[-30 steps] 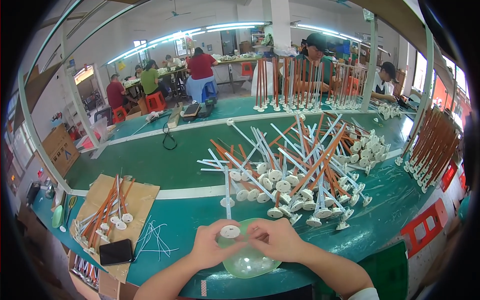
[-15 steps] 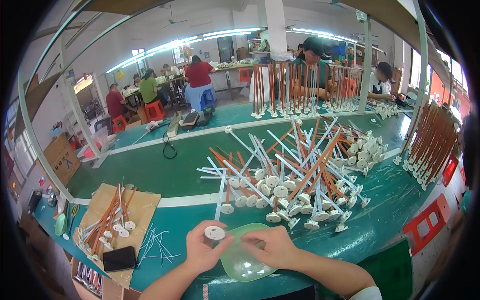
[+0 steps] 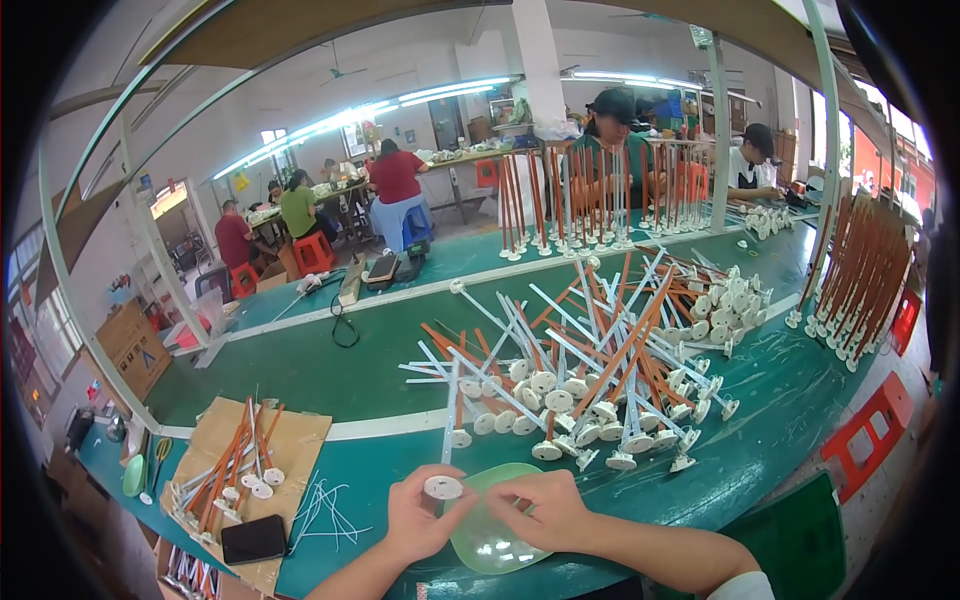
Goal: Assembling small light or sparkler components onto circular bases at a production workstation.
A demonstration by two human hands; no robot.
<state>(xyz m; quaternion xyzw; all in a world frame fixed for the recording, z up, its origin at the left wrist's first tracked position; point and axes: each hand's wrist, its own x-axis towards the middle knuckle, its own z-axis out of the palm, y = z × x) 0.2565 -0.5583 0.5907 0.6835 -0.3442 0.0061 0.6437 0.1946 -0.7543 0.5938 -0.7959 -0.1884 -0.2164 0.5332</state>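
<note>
A round white disc base (image 3: 443, 487) sits in the grip of my left hand (image 3: 412, 520), with its flat face turned up. A pale strip (image 3: 450, 400) runs away from the disc toward the pile. Over a light green bowl (image 3: 500, 562), my right hand (image 3: 548, 510) has its thumb and fingertips drawn together, close to my left thumb. Whatever those fingertips hold, if anything, is too small to make out. Small shiny pieces seem to lie in the bowl, though they are blurred.
A heap of orange and pale strips with white round bases (image 3: 560, 400) covers the table beyond my hands. Cardboard (image 3: 300, 440) at left carries more strips and a black phone (image 3: 254, 540); thin white ties (image 3: 325, 515) lie beside it. Co-workers sit farther back.
The view has shifted a little, so the whole scene sits slightly differently. My right fingertips have come closer together above the bowl. The left hand keeps its hold on the disc base.
</note>
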